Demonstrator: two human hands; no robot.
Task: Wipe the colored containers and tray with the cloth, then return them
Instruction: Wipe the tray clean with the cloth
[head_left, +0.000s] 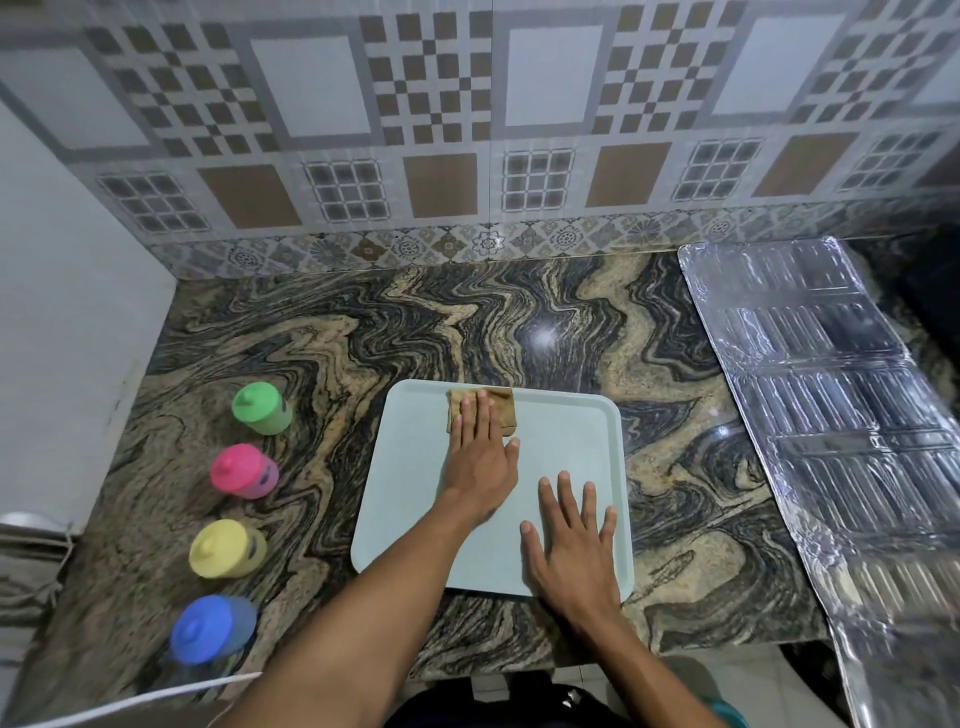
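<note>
A pale blue tray (566, 441) lies flat on the marbled counter in front of me. My left hand (480, 452) presses a folded tan cloth (504, 402) against the tray's far edge with straight fingers. My right hand (571, 540) lies flat on the tray's near right part, fingers spread. To the left of the tray stand four lidded containers in a column: green (260, 408) farthest, then pink (241, 472), yellow (226, 548) and blue (210, 629) nearest.
A shiny foil-covered ribbed surface (831, 415) runs along the right side of the counter. The tiled wall (467, 130) rises behind. A grey wall panel (62, 338) closes the left side. The counter's front edge (493, 670) is just below my forearms.
</note>
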